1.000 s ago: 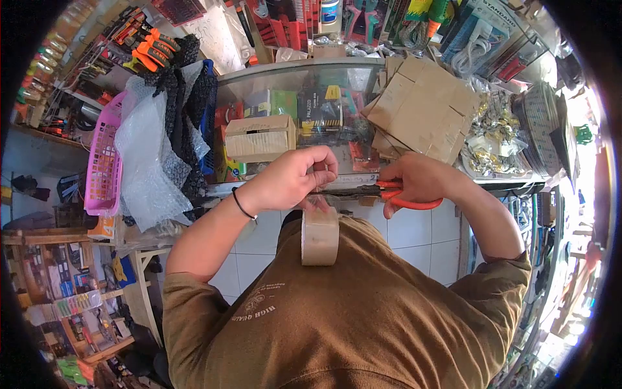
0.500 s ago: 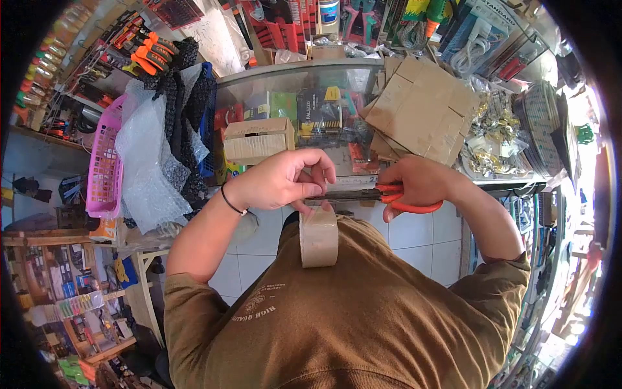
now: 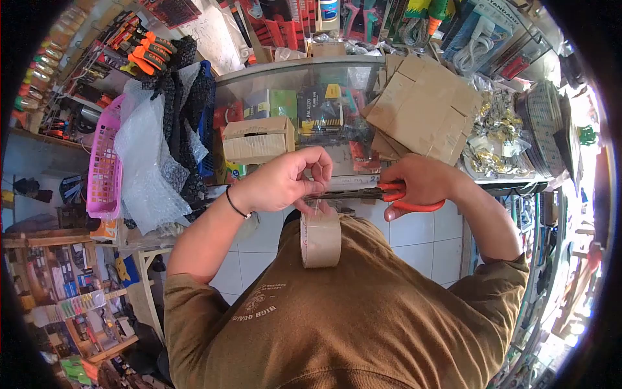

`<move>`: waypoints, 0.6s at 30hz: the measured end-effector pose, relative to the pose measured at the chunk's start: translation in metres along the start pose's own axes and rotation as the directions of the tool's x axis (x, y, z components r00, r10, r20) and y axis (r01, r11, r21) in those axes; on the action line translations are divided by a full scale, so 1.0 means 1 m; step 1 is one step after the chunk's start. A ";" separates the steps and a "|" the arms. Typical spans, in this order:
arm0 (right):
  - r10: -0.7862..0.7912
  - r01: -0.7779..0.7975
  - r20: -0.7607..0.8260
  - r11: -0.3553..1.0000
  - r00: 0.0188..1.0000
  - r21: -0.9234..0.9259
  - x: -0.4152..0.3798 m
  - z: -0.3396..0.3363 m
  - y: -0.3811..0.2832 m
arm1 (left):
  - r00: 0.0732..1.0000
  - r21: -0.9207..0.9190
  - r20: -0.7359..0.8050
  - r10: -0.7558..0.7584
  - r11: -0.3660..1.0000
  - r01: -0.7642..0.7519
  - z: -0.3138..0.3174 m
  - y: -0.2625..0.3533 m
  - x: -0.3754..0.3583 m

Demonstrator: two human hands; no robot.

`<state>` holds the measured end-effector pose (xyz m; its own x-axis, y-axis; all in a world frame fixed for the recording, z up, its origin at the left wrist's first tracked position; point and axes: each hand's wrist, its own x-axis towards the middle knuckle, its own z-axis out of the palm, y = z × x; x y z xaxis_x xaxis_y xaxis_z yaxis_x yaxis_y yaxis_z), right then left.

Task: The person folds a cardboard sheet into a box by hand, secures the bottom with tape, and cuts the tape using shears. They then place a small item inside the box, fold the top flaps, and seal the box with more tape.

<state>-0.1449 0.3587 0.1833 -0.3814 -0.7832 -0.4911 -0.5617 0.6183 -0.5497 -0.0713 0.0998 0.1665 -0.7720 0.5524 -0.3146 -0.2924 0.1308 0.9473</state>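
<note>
Brown packing tape, in a roll (image 3: pixel 321 236), is seen in the head view resting against the person's olive-brown shirt (image 3: pixel 363 324), just below both hands. The left hand (image 3: pixel 285 178) is closed in a pinch above the roll; a strip of tape appears to be held between thumb and fingers, though the strip itself is hard to make out. The right hand (image 3: pixel 421 181) is closed around the orange handles of a pair of scissors (image 3: pixel 382 192), whose dark blades are pointed toward the left hand, their tips near its fingers. Behind the hands a glass counter (image 3: pixel 291 71) is noted, with a small cardboard box (image 3: pixel 258 138) and flattened cardboard (image 3: pixel 424 107) on it. Bubble wrap (image 3: pixel 146 162) is draped beside a pink basket (image 3: pixel 103 162) at the left.
</note>
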 end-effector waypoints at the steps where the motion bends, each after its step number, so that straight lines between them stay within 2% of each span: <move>1: 0.000 0.000 0.002 1.000 1.000 0.001 0.000 0.000 0.000 | 1.000 -0.002 0.000 -0.001 1.000 0.001 0.000 0.000 0.000; 3: 0.009 -0.009 0.014 1.000 1.000 0.007 0.000 0.000 0.000 | 0.996 -0.060 -0.033 -0.080 0.995 0.078 0.000 0.000 0.000; 6: -0.023 0.022 0.015 0.997 1.000 0.068 0.000 0.000 -0.006 | 0.996 -0.088 -0.017 -0.089 0.992 0.087 0.000 -0.001 0.000; 9: -0.010 0.008 0.033 0.999 0.999 0.040 0.004 0.000 -0.004 | 0.999 -0.076 -0.036 -0.040 0.996 0.037 0.000 -0.006 -0.001; 13: -0.050 0.049 0.010 0.996 0.999 0.069 0.005 0.004 0.000 | 0.998 -0.109 -0.017 -0.055 0.993 0.053 -0.003 -0.005 -0.004; 16: -0.038 0.036 0.016 0.996 0.999 0.085 0.005 0.003 -0.001 | 1.000 -0.206 0.018 0.000 0.979 0.004 -0.006 -0.008 -0.008; 18: -0.024 0.026 -0.022 0.995 0.999 0.092 0.004 0.004 -0.001 | 0.996 -0.349 0.074 -0.058 0.934 0.080 -0.007 -0.006 -0.012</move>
<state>-0.1433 0.3553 0.1788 -0.3842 -0.7991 -0.4624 -0.5019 0.6011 -0.6219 -0.0649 0.0865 0.1643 -0.7099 0.6031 -0.3638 -0.5319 -0.1205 0.8382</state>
